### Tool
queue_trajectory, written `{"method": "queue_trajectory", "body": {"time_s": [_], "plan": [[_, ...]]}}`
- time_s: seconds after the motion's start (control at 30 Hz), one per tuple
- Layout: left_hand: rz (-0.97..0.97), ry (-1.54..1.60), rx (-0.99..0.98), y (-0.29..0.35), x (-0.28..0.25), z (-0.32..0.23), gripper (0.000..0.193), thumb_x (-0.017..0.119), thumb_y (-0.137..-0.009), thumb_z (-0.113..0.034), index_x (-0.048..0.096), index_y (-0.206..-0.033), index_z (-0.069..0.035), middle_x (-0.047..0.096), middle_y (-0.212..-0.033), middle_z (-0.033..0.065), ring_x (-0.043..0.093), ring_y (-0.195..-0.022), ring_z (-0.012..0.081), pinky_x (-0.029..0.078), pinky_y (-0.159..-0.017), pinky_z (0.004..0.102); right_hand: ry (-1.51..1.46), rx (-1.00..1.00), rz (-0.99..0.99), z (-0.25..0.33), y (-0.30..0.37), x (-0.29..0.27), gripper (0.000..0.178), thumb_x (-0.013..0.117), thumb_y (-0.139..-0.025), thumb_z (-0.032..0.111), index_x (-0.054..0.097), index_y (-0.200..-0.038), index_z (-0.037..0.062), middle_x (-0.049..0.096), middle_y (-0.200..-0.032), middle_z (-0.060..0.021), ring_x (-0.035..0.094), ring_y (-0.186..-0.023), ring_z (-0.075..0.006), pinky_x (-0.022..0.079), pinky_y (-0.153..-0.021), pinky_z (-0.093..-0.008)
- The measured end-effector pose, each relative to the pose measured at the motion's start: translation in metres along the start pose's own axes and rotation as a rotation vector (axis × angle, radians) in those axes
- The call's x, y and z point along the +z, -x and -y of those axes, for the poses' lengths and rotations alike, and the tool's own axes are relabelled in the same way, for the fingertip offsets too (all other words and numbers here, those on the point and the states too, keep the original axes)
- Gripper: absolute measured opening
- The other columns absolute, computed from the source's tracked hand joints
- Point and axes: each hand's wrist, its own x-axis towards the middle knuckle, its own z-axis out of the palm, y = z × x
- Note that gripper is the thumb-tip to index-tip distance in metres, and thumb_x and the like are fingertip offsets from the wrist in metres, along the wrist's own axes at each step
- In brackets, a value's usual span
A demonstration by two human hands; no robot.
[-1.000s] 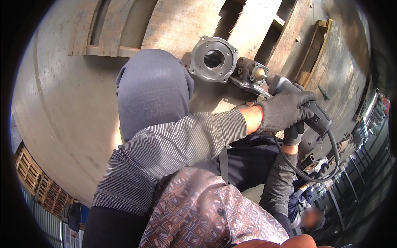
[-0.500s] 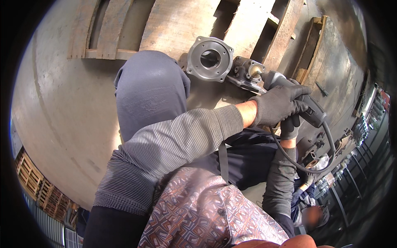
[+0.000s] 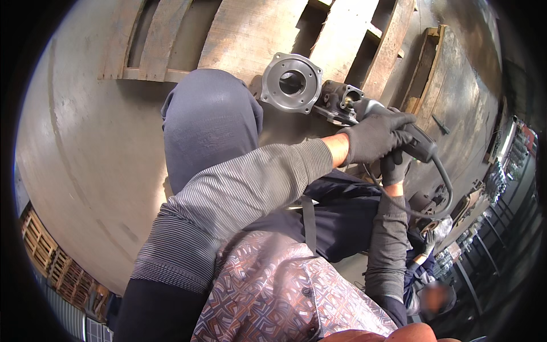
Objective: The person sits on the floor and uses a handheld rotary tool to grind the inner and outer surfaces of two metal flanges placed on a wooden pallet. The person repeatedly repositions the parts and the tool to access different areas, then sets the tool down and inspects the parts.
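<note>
My left hand [image 3: 373, 137], in a dark glove, is closed over the body of a grey corded power grinder [image 3: 423, 147]. My right hand [image 3: 394, 168], also gloved, grips the same tool from below, its fingers partly hidden. The tool's nose points up and left, with its tip at the square opening of a metal casting [image 3: 336, 93]; whether it touches inside cannot be made out. Left of the opening is a round flanged metal housing [image 3: 310, 85] with a large central hole. It seems joined to the casting, and both rest against a wooden pallet [image 3: 250, 34].
A black cable [image 3: 446, 188] loops from the tool's rear past my right forearm. My bent knee [image 3: 213, 125] is left of the housing. A wooden frame [image 3: 424, 68] and a small tool [image 3: 440, 124] lie to the right. Another person [image 3: 427, 285] works at the lower right.
Both hands and the grinder have moved slightly left and up, bringing the tool's nose closer over the casting's opening. The cable loop has shifted along with them.
</note>
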Motion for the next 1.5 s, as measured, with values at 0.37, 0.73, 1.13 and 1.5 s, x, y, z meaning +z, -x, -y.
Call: {"method": "queue_trajectory", "body": {"time_s": [0.37,0.73,1.13,1.5], "plan": [[0.059,0.185,-0.166,-0.002,-0.001,-0.016,0.051,0.065,-0.107,-0.023,0.053,-0.151,0.001,0.071,-0.124,0.0206,0.071,-0.112,0.0239,0.056,-0.099,0.036,-0.079,0.074,-0.052,0.003,0.001,-0.003,0.063,0.058,-0.105,0.01,0.031,-0.162,0.0032,0.045,-0.161,-0.0172,0.046,-0.146,-0.0288,0.036,-0.125,-0.0427],[-0.028,-0.036,0.072,-0.002,0.003,-0.012,0.05,0.067,-0.106,-0.02,0.055,-0.149,0.001,0.071,-0.124,0.0209,0.071,-0.111,0.0267,0.056,-0.097,0.0342,0.646,-0.083,0.068,-0.037,0.006,-0.025,0.068,0.059,-0.107,0.02,0.026,-0.164,0.0038,0.039,-0.165,-0.0157,0.041,-0.15,-0.0275,0.031,-0.127,-0.0434],[0.042,-0.012,0.025,0.001,0.004,-0.033,0.054,0.062,-0.108,-0.031,0.052,-0.151,0.001,0.069,-0.13,0.0258,0.07,-0.118,0.0369,0.053,-0.104,0.0393,-0.17,0.036,-0.043,-0.034,0.012,-0.038,0.057,0.038,-0.116,0.033,0.029,-0.163,0.0023,0.04,-0.164,-0.0141,0.042,-0.149,-0.0275,0.031,-0.128,-0.0447],[0.073,-0.02,0.012,0.029,0.026,-0.037,0.076,0.057,-0.104,-0.062,0.038,-0.165,-0.021,0.067,-0.137,0.023,0.068,-0.124,0.0344,0.052,-0.109,0.0421,-0.461,0.071,-0.106,-0.04,0.042,-0.085,0.067,0.058,-0.105,0.047,0.04,-0.158,0.0089,0.059,-0.145,-0.0182,0.061,-0.132,-0.0326,0.05,-0.114,-0.0503]]}}
